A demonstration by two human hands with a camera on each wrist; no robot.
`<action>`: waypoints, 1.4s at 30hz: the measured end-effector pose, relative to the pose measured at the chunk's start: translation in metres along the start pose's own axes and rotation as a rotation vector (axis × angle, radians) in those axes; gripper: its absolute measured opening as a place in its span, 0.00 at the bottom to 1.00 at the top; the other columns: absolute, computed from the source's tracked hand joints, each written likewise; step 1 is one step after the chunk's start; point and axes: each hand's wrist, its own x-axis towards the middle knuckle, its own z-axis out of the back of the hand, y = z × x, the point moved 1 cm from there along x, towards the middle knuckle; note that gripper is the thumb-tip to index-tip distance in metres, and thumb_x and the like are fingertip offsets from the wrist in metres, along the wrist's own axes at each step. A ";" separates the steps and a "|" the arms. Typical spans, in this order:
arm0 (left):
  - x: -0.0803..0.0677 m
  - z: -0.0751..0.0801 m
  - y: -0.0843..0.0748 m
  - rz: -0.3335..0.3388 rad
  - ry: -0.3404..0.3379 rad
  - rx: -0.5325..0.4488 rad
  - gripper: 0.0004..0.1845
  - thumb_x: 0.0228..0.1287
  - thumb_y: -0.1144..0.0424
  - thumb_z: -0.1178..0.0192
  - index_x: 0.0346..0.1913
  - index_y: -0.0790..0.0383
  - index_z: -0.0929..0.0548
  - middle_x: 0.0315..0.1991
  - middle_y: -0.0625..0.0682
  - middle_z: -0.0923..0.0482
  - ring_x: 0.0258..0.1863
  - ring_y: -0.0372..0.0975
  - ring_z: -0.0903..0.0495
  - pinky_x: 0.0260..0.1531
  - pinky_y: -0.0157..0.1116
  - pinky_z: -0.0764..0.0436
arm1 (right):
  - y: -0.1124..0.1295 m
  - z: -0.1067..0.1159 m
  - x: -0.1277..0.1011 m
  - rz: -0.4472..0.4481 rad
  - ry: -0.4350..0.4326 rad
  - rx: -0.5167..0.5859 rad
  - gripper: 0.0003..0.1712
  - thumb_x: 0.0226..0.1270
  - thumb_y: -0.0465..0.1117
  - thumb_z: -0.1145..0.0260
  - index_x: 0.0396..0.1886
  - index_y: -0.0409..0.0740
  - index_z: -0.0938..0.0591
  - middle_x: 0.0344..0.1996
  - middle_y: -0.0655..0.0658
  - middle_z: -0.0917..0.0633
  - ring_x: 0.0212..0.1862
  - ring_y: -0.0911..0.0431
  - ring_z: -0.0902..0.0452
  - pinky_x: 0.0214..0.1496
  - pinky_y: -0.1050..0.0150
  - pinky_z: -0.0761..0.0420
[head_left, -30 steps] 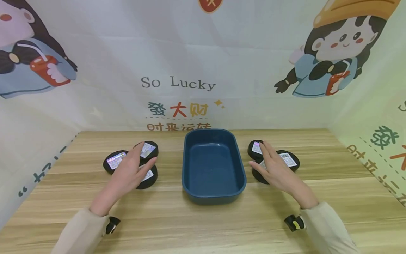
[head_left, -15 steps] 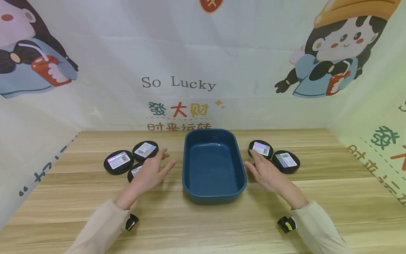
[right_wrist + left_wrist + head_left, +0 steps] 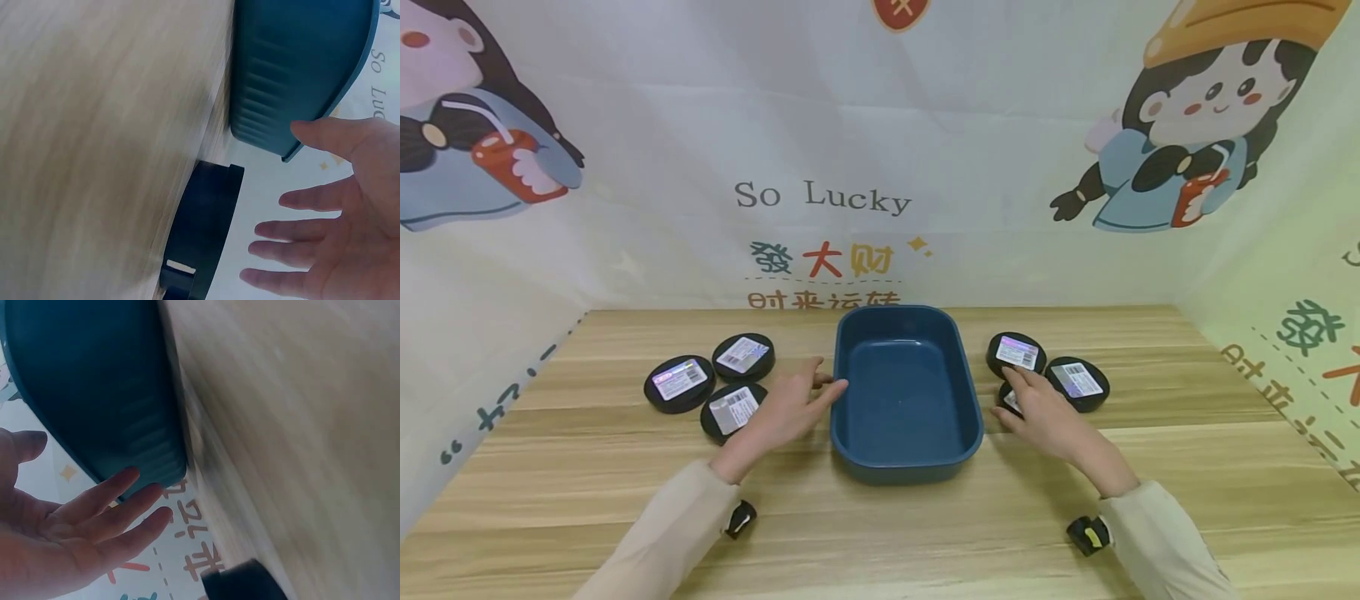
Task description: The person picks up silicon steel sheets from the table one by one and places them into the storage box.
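A deep blue rectangular bin (image 3: pixel 906 467) stands in the middle of the wooden table. My left hand (image 3: pixel 788 408) is at its left rim, thumb tip overlapping the rim in the head view. In the left wrist view those fingers (image 3: pixel 119 522) are spread beside the bin wall, holding nothing. Over the right-hand group of black round tubs, my right hand (image 3: pixel 1047 417) partly hides the nearest tub (image 3: pixel 1011 400). Its fingers (image 3: pixel 290 250) reach out straight and apart in the right wrist view, with no object between them.
Two more right-hand tubs have labelled tops: a back tub (image 3: pixel 1017 353) and an outer tub (image 3: pixel 1077 383). On the left lie three similar tubs, a back one (image 3: pixel 743 357), an outer one (image 3: pixel 680 383) and a front one (image 3: pixel 732 410). A printed cloth (image 3: pixel 970 192) hangs behind.
My left hand has moved right, from over the left tubs to the bin's left rim. My right hand shifted toward the bin, then back slightly over the near right tub.
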 end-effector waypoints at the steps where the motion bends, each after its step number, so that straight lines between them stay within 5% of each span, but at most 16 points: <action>1: 0.001 -0.001 -0.001 0.000 0.002 0.003 0.34 0.65 0.52 0.53 0.60 0.80 0.43 0.47 0.64 0.24 0.50 0.52 0.27 0.49 0.46 0.30 | -0.001 0.000 0.000 -0.006 0.005 -0.011 0.30 0.57 0.41 0.39 0.54 0.23 0.33 0.52 0.24 0.31 0.55 0.34 0.36 0.54 0.44 0.35; 13: 0.008 -0.010 -0.004 -0.033 -0.023 0.043 0.24 0.64 0.58 0.50 0.54 0.77 0.34 0.27 0.57 0.22 0.27 0.43 0.24 0.28 0.38 0.27 | -0.011 -0.005 0.002 -0.094 0.135 0.003 0.32 0.57 0.42 0.38 0.55 0.25 0.34 0.54 0.18 0.38 0.56 0.28 0.43 0.52 0.38 0.38; 24: 0.015 -0.014 -0.008 0.021 -0.048 0.043 0.19 0.64 0.60 0.52 0.46 0.77 0.29 0.39 0.69 0.24 0.41 0.56 0.24 0.41 0.48 0.27 | -0.017 -0.004 0.004 -0.136 0.207 0.001 0.37 0.50 0.43 0.33 0.56 0.27 0.34 0.54 0.19 0.38 0.56 0.28 0.42 0.49 0.35 0.37; 42: 0.026 -0.015 -0.010 0.082 -0.049 -0.012 0.15 0.62 0.66 0.55 0.44 0.76 0.28 0.40 0.67 0.25 0.42 0.54 0.25 0.43 0.47 0.28 | -0.019 -0.001 0.007 -0.118 0.186 -0.071 0.44 0.42 0.50 0.28 0.53 0.26 0.32 0.46 0.23 0.30 0.49 0.31 0.35 0.46 0.41 0.32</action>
